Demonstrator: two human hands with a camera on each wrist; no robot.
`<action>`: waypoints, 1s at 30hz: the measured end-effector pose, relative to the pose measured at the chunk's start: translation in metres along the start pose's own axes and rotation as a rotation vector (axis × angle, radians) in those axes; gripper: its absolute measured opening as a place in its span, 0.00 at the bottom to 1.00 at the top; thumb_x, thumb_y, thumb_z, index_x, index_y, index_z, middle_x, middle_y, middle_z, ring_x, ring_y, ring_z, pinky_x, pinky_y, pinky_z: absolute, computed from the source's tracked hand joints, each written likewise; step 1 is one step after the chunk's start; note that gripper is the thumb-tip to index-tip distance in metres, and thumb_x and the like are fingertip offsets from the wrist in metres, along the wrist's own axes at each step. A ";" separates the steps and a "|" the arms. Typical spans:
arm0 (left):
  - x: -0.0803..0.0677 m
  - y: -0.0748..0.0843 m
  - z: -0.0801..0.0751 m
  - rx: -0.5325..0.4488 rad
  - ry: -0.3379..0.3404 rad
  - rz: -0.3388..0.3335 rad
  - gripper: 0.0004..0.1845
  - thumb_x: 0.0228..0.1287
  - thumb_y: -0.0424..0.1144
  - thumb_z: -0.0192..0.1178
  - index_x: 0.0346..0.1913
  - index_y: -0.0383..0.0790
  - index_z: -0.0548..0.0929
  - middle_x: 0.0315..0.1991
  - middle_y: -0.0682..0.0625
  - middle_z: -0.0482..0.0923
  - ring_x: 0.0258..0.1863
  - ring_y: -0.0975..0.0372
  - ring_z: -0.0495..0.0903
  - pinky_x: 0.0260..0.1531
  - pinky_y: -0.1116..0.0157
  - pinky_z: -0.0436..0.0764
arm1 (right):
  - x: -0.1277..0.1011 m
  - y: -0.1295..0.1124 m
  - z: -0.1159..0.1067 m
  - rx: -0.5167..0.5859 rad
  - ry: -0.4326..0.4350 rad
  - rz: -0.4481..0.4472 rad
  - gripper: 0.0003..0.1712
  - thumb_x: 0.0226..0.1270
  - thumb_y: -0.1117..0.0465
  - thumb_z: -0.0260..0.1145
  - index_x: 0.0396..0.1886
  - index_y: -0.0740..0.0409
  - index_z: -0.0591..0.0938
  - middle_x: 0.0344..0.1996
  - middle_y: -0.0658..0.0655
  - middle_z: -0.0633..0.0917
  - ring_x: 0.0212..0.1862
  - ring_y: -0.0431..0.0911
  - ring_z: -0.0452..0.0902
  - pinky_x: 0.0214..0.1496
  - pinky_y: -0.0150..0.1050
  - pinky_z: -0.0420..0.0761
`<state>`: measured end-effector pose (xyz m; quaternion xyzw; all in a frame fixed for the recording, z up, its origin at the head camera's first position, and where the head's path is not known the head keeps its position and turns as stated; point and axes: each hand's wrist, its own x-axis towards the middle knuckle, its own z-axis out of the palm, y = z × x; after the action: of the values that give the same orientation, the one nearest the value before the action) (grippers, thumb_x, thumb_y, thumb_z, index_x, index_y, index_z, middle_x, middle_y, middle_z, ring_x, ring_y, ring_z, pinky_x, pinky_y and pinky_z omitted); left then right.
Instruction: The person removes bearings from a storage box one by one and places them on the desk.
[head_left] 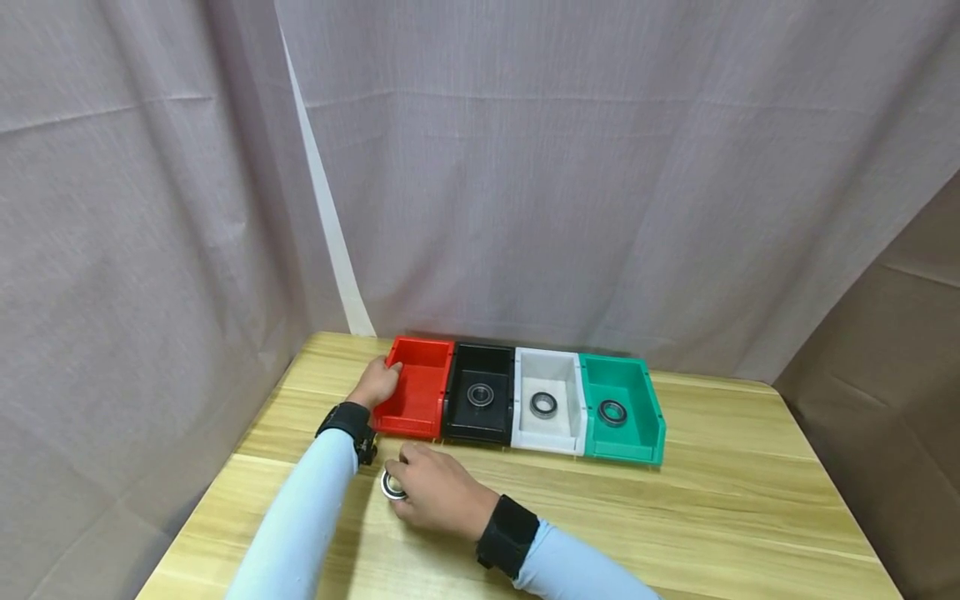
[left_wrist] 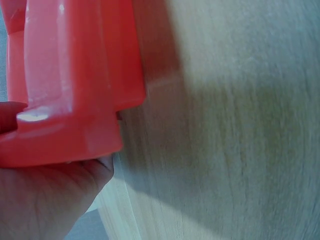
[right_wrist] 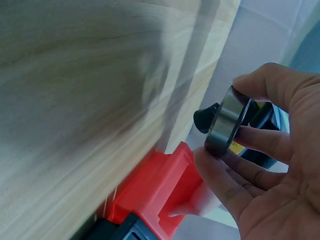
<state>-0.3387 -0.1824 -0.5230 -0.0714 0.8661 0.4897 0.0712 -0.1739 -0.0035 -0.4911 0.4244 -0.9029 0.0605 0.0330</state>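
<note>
1. Head view first: four little bins are lined up in a row on the wooden table [head_left: 720,467] — a red bin [head_left: 417,392], a black bin [head_left: 480,398], a white bin [head_left: 551,404] and a green bin [head_left: 622,410], all touching side to side.
2. One bearing each can be seen in the black, white and green bins; nothing is visible in the red one.
3. The left hand [head_left: 375,383] is laid on the red bin's outer left wall, fingers curled over the rim. From the left wrist cam the bin's wall [left_wrist: 65,85] is seen gripped between thumb and palm.
4. The right hand [head_left: 438,492] is kept low over the table, just in front of the red bin, near the left forearm.
5. A metal bearing [right_wrist: 225,125] is pinched there by the rim between the thumb and fingertips [right_wrist: 250,140], seen edge-on from the right wrist cam, with the red bin just beyond it. Whether it's touching the table can't really be told.
6. Grey curtains [head_left: 600,167] are hung behind the table.
</note>
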 end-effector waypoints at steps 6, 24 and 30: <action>0.002 -0.002 0.000 0.011 -0.004 -0.004 0.25 0.87 0.43 0.44 0.70 0.25 0.69 0.56 0.34 0.77 0.51 0.49 0.76 0.56 0.53 0.78 | 0.004 -0.003 0.008 -0.041 0.000 -0.029 0.22 0.67 0.49 0.76 0.57 0.51 0.87 0.36 0.47 0.80 0.34 0.37 0.71 0.34 0.29 0.70; 0.002 -0.003 -0.001 -0.007 -0.004 0.012 0.24 0.86 0.42 0.45 0.70 0.24 0.70 0.55 0.34 0.78 0.50 0.49 0.77 0.55 0.54 0.77 | 0.011 -0.017 0.030 -0.062 -0.059 -0.087 0.14 0.66 0.50 0.76 0.49 0.46 0.90 0.35 0.46 0.81 0.35 0.36 0.74 0.34 0.30 0.72; 0.004 -0.004 0.000 0.001 0.010 0.019 0.24 0.86 0.42 0.46 0.69 0.24 0.71 0.53 0.35 0.78 0.48 0.49 0.76 0.51 0.56 0.76 | 0.012 -0.020 0.034 -0.057 -0.061 -0.075 0.13 0.66 0.51 0.76 0.49 0.46 0.90 0.36 0.46 0.82 0.37 0.37 0.75 0.35 0.29 0.73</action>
<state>-0.3421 -0.1850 -0.5275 -0.0655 0.8673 0.4895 0.0623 -0.1664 -0.0295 -0.5218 0.4585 -0.8882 0.0205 0.0195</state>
